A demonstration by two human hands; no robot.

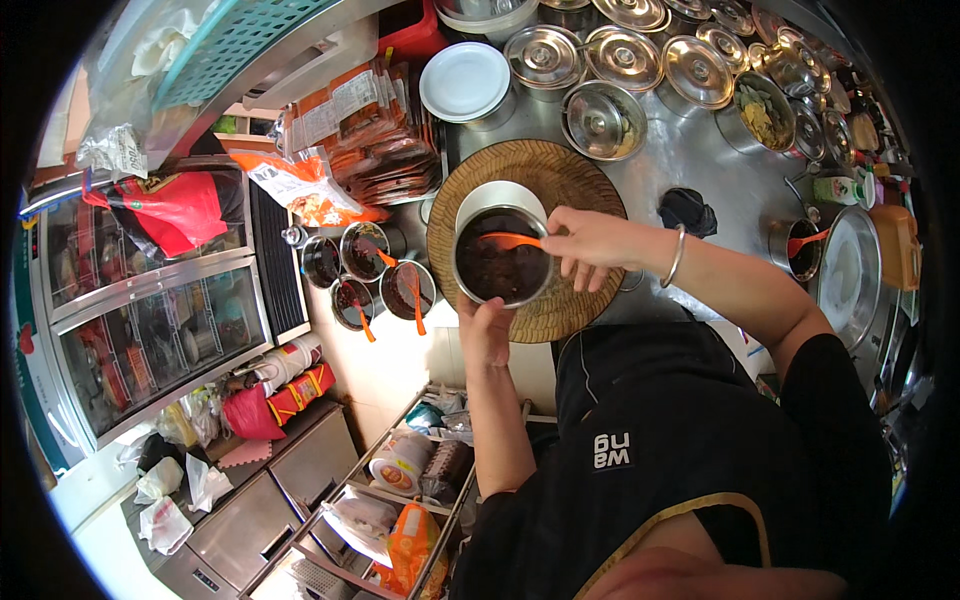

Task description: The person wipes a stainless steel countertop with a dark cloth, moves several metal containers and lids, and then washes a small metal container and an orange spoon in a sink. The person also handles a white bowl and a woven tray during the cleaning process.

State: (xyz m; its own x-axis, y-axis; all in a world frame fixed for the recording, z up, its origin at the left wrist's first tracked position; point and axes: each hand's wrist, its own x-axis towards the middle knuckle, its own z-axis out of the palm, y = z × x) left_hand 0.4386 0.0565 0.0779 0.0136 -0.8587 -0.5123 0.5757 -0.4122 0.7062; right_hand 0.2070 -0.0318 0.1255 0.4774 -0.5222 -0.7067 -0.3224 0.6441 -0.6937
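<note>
In front of me, my left hand (pixel 487 330) grips the near side of a round metal pot (pixel 504 298) that holds a dark liquid. My right hand (pixel 589 244) holds an orange spoon (pixel 510 240) by its handle, its other end at the liquid inside the pot. Just beyond the pot, partly hidden by it, is a white bowl (pixel 499 196). Both are over a round wooden chopping block (pixel 581 187) with a scored surface. How far the pot is raised cannot be told from this angle.
Left of the block stand several metal pots of dark sauce (pixel 407 289), some with orange spoons. Stacked packets (pixel 367 127) and an orange-white bag (pixel 300 187) lie behind. Lidded steel pots (pixel 622 56) line the steel counter (pixel 645 176); a black cloth (pixel 686 212) lies right.
</note>
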